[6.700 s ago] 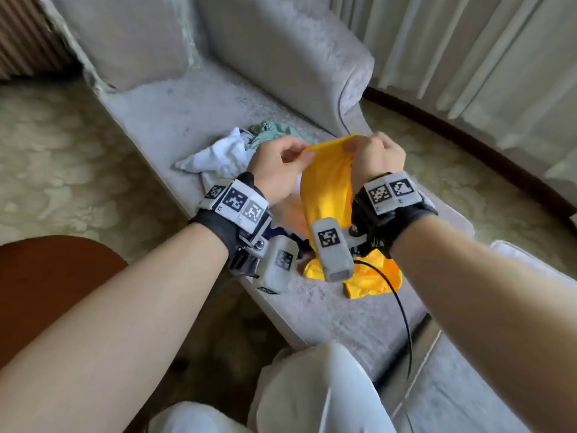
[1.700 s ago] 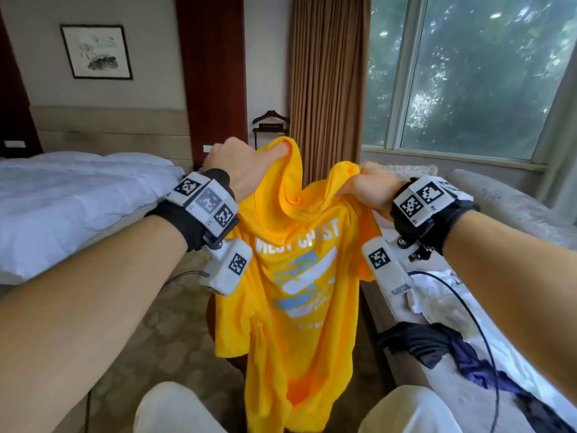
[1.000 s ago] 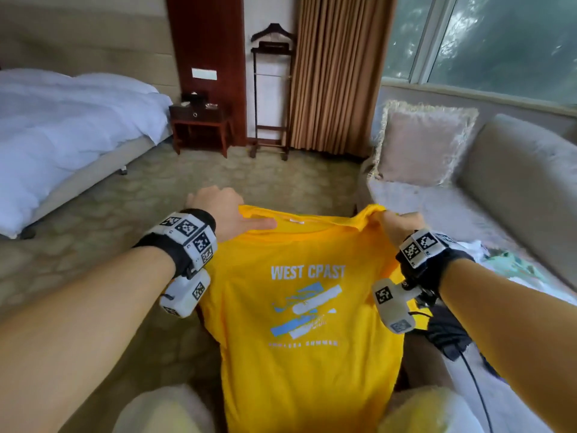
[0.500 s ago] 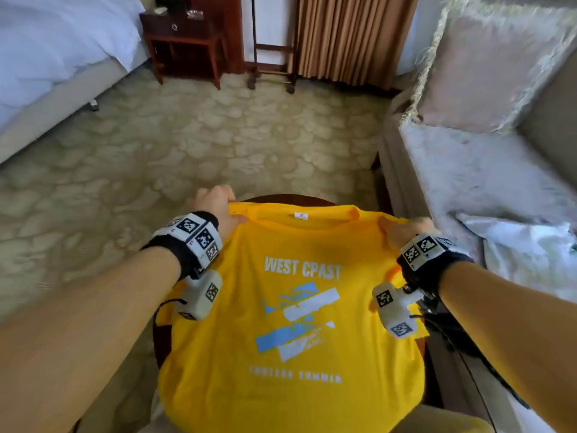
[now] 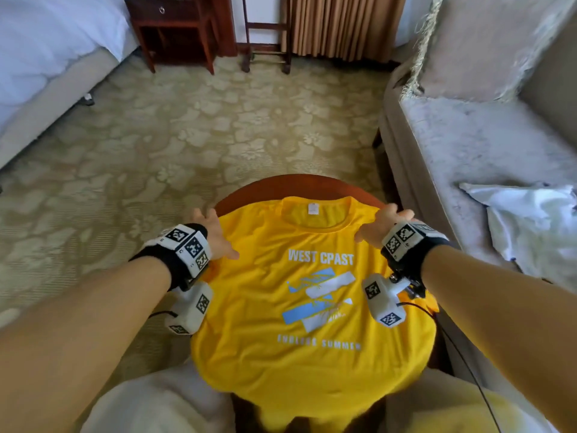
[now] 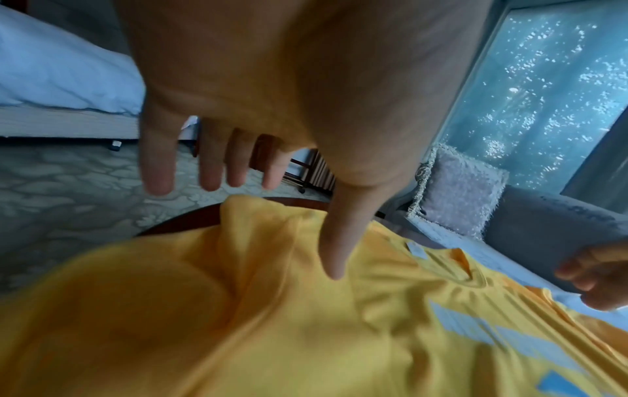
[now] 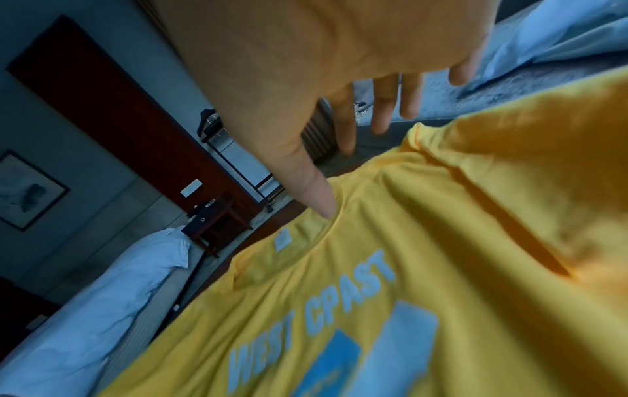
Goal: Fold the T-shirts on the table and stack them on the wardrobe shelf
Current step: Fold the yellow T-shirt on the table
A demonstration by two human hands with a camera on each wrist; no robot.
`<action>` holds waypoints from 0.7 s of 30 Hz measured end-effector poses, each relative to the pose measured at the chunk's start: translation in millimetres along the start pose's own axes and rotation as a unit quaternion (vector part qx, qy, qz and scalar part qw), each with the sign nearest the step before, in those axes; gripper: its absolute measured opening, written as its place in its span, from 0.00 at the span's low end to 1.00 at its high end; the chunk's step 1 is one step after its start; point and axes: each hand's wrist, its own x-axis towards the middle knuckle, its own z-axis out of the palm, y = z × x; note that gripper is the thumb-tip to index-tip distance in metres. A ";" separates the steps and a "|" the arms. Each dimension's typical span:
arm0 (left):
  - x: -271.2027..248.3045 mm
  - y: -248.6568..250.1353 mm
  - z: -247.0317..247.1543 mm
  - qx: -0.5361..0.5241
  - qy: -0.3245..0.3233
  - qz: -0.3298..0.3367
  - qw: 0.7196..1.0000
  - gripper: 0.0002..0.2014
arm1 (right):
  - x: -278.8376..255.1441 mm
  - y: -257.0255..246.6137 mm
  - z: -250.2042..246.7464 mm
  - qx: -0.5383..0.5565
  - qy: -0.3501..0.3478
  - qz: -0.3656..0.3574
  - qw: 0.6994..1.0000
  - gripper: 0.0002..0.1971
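Observation:
A yellow T-shirt with a "WEST CPAST" print lies face up, spread over a small round wooden table; its hem hangs over the near edge. My left hand hovers open over the shirt's left shoulder, fingers straight and spread, thumb close to the cloth. My right hand is open over the right shoulder, fingers spread, thumb near the collar. Neither hand holds the cloth. The yellow T-shirt fills the lower part of the left wrist view, and the yellow T-shirt fills the right wrist view too.
A grey sofa with a cushion stands right of the table; a crumpled white garment lies on its seat. A bed is at the far left, a dark nightstand and a valet stand beyond the patterned carpet.
The shirt went from held up by its shoulders to lying flat on the round table. Both hands have let go of the shoulders and opened.

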 end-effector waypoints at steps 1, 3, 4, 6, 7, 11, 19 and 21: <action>-5.1 -3.2 6.7 0.005 -0.007 -0.010 1.000 0.56 | -6.4 0.5 8.1 -0.012 -0.043 -0.020 0.999 0.35; -11.7 -9.4 20.7 -0.008 -0.004 -0.025 1.000 0.49 | -22.5 3.8 20.9 -0.065 -0.099 -0.041 0.992 0.29; -16.3 -12.8 26.1 -0.022 -0.002 -0.031 0.999 0.45 | -30.0 7.9 27.3 -0.084 -0.114 -0.047 0.989 0.30; -17.8 -21.8 32.6 -0.056 0.005 -0.046 0.997 0.35 | -35.4 15.7 36.8 -0.097 -0.127 -0.055 0.986 0.35; -16.7 -26.7 32.7 -0.068 0.016 -0.052 0.996 0.25 | -37.8 20.0 38.9 -0.092 -0.129 -0.059 0.986 0.37; -2.2 -44.5 10.0 -0.111 0.089 -0.090 0.986 0.09 | -27.3 14.4 44.1 -0.063 -0.118 -0.068 0.989 0.42; -0.6 -51.9 -15.3 -0.179 0.155 -0.145 0.961 0.10 | 0.1 3.7 38.6 -0.011 -0.091 -0.030 0.995 0.35; -8.7 -34.3 -11.4 -0.182 0.132 -0.114 0.968 0.12 | 7.3 14.1 30.9 0.007 -0.034 0.010 0.999 0.34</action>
